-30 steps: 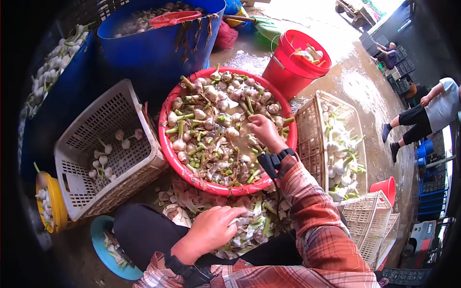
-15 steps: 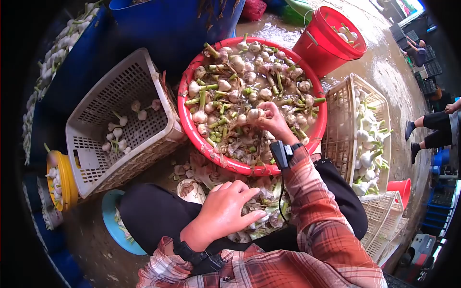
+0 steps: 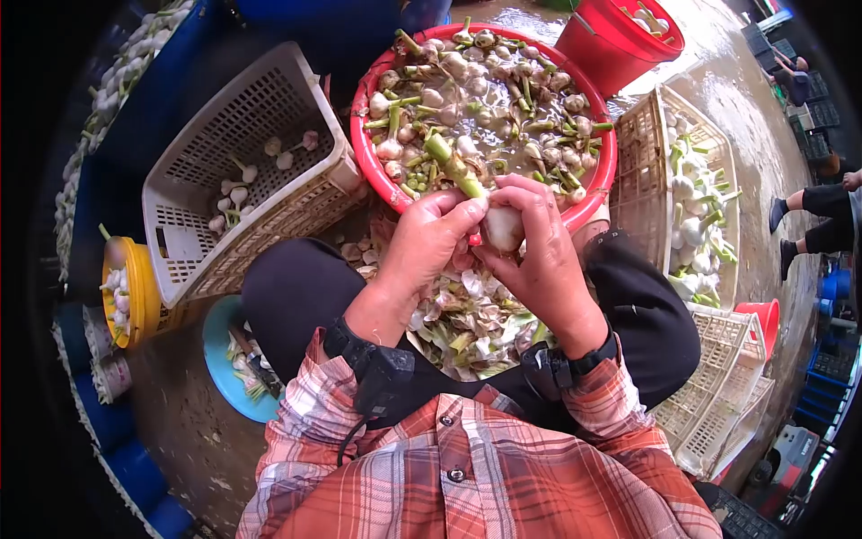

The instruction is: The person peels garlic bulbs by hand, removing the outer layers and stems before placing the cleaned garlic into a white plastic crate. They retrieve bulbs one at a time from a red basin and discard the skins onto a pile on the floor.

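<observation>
A garlic bulb (image 3: 504,228) with a thick green stem is held between both hands at the near rim of the red basin (image 3: 381,184). My left hand (image 3: 417,247) is closed on its stem side, with something small and red at the fingertips. My right hand (image 3: 543,256) has its fingers wrapped round the bulb. The basin holds water and many stemmed garlic bulbs (image 3: 453,65). Below the hands lies a heap of peeled skins (image 3: 476,323) between the knees.
At left are a white crate (image 3: 256,90) with several bulbs, a yellow bucket (image 3: 139,292) and a blue basin (image 3: 215,337). At right stand a garlic-filled crate (image 3: 642,162), a red bucket (image 3: 602,45) and stacked crates (image 3: 705,395). Another person's legs (image 3: 808,216) show far right.
My right hand has come back from the basin with a bulb. My left hand has moved up and right to meet it, and both now hold the garlic. The view has shifted.
</observation>
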`<state>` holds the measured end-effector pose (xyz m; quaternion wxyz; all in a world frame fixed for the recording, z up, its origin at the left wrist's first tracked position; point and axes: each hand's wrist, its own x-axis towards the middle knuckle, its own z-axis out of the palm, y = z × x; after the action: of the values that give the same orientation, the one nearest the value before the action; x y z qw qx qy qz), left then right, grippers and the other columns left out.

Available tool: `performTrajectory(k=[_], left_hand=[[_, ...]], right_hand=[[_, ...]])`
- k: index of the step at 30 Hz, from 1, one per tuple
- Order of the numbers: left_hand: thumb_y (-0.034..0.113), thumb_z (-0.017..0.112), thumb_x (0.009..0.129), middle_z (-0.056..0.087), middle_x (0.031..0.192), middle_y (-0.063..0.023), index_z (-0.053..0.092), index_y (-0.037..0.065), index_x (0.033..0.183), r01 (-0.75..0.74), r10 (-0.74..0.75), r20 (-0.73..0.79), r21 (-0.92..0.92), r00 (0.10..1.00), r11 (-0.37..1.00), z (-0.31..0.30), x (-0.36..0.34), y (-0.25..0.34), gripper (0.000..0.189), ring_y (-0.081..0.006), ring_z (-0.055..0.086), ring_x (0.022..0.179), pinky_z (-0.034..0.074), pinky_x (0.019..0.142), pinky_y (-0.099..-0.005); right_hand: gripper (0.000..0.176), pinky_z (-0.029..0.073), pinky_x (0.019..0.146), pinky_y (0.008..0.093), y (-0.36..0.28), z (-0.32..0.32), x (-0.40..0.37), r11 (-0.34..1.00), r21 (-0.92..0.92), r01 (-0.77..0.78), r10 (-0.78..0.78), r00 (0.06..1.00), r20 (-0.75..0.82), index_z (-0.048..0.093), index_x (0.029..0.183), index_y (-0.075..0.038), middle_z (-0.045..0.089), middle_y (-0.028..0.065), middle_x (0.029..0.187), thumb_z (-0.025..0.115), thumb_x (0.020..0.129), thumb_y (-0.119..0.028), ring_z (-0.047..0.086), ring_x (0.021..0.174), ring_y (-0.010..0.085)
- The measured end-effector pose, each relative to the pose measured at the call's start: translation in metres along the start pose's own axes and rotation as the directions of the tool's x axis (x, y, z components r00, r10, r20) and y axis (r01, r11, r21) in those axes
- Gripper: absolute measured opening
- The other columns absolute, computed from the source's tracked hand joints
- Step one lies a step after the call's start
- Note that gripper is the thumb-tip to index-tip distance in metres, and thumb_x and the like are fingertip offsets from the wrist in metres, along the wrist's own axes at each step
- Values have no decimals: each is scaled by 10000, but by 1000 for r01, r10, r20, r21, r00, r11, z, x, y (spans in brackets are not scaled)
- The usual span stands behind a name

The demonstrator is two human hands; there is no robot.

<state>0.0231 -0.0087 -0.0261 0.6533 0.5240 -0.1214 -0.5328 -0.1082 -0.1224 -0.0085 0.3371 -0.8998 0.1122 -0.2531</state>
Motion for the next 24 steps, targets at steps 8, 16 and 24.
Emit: performTrajectory(k=[8,16,24], left_hand=[[170,576,937,619,813,9,667,26,1095,-24,15,-74,-117,997,993,4,-7,-2,231,-55,547,605,435,486,-227],[133,573,954,672,998,-28,648,-14,1199,-176,178,-26,86,984,981,-3,-19,6,295,-70,633,824,542,747,-233],[219,626,1006,693,1086,-72,649,-14,1182,-124,123,-29,-19,992,992,-4,-16,4,293,-132,672,941,550,817,-271]], right_hand=[[694,482,945,461,-17,16,-9,971,-238,-15,-21,989,-148,475,1274,-58,536,169,1250,817,671,-36,560,1110,394],[507,502,926,319,-13,0,-17,47,868,-494,533,748,397,468,1385,0,614,86,1229,558,1027,-347,618,1066,155],[577,506,869,297,-28,23,-15,571,769,-289,484,874,-30,486,1380,-33,606,81,1228,531,1017,-479,626,1045,167]])
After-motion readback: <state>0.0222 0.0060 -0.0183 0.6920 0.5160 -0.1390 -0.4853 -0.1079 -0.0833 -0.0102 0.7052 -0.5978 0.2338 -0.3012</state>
